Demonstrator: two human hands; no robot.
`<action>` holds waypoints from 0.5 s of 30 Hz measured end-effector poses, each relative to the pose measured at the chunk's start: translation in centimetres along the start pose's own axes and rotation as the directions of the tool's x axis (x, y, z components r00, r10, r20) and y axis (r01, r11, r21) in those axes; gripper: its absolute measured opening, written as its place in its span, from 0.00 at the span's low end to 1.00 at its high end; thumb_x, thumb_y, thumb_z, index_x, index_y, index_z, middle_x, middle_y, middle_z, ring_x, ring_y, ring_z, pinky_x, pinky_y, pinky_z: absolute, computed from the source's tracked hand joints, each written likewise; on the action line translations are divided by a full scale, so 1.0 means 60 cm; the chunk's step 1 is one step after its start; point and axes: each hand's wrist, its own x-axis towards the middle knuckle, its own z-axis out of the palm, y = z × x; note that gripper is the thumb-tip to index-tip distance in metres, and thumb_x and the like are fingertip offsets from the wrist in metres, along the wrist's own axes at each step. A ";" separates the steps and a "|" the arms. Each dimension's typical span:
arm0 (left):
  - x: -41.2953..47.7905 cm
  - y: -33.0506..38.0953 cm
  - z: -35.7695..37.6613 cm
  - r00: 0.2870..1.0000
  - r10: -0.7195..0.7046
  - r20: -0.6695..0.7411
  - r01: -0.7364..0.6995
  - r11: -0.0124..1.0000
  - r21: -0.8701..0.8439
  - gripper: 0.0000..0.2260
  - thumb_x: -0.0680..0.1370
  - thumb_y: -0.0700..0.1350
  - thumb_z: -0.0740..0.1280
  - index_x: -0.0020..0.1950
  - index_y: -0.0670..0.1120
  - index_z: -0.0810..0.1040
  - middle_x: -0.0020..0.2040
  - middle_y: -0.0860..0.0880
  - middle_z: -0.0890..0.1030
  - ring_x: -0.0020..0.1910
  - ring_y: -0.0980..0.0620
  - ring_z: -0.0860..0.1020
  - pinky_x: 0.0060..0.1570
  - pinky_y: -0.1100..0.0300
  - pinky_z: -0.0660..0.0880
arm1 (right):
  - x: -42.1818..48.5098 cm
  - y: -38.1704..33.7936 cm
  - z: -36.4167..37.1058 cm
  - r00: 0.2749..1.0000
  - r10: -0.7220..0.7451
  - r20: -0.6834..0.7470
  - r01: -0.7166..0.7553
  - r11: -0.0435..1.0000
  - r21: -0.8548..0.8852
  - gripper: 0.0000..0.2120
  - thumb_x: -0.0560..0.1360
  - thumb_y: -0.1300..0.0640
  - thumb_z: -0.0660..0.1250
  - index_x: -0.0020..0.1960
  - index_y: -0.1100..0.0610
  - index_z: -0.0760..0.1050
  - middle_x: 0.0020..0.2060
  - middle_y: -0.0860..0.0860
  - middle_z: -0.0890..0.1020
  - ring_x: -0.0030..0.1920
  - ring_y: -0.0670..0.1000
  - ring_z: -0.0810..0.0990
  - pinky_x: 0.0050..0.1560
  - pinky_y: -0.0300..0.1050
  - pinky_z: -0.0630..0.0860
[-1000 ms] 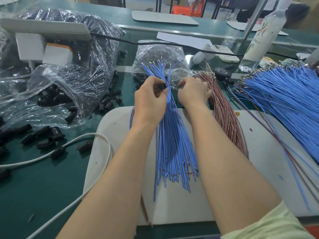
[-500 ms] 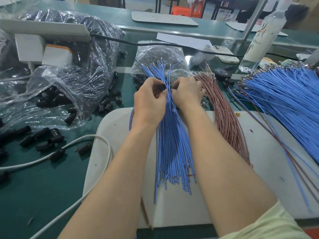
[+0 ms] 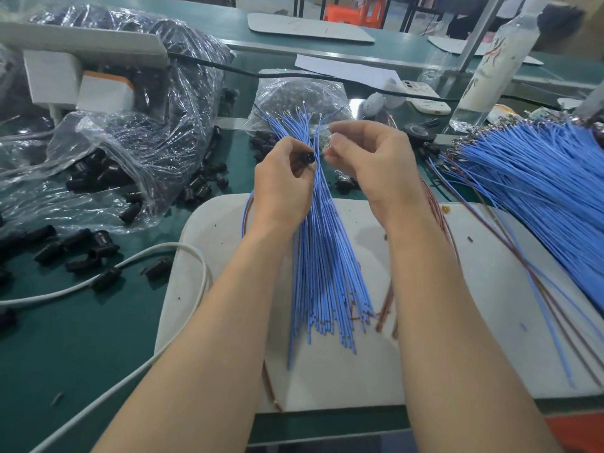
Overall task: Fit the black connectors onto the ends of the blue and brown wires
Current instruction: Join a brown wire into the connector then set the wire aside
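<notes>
The connector (image 3: 307, 157) in my left hand (image 3: 281, 188) is black, like the connectors (image 3: 81, 250) at the frame's left. The blue wires (image 3: 327, 256) are plain bright blue, the brown wires (image 3: 387, 302) reddish. The tabletop (image 3: 81, 338) is dark green; board (image 3: 457, 305) and cable (image 3: 176, 245) are white.

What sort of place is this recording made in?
Probably a factory assembly bench for wiring work: bulk bundles of blue wires, black connectors spilling from a clear bag, and another green-topped workbench behind.
</notes>
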 end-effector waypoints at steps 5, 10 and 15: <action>-0.004 0.002 0.000 1.000 0.010 0.016 -0.011 0.999 0.048 0.07 0.75 0.36 0.66 0.45 0.48 0.75 0.38 0.57 0.79 0.41 0.58 0.79 0.47 0.69 0.74 | -0.015 0.006 0.007 0.993 -0.115 -0.027 0.105 0.964 -0.245 0.04 0.74 0.67 0.68 0.47 0.60 0.80 0.38 0.53 0.83 0.39 0.48 0.82 0.49 0.45 0.81; -0.008 0.005 0.001 1.000 0.005 0.016 -0.006 0.994 0.105 0.09 0.74 0.35 0.64 0.48 0.45 0.79 0.39 0.55 0.80 0.44 0.54 0.81 0.49 0.63 0.76 | -0.021 0.005 0.007 0.973 -0.228 -0.031 0.191 0.875 -0.445 0.04 0.73 0.63 0.70 0.47 0.59 0.82 0.36 0.46 0.80 0.39 0.44 0.80 0.48 0.37 0.77; -0.008 0.005 0.000 1.000 0.006 0.018 -0.009 0.988 0.157 0.09 0.75 0.36 0.63 0.48 0.47 0.80 0.41 0.55 0.81 0.44 0.54 0.80 0.50 0.60 0.77 | -0.026 0.002 0.012 0.958 -0.284 -0.035 0.220 0.808 -0.546 0.04 0.74 0.63 0.68 0.45 0.61 0.82 0.36 0.47 0.81 0.40 0.46 0.80 0.47 0.38 0.76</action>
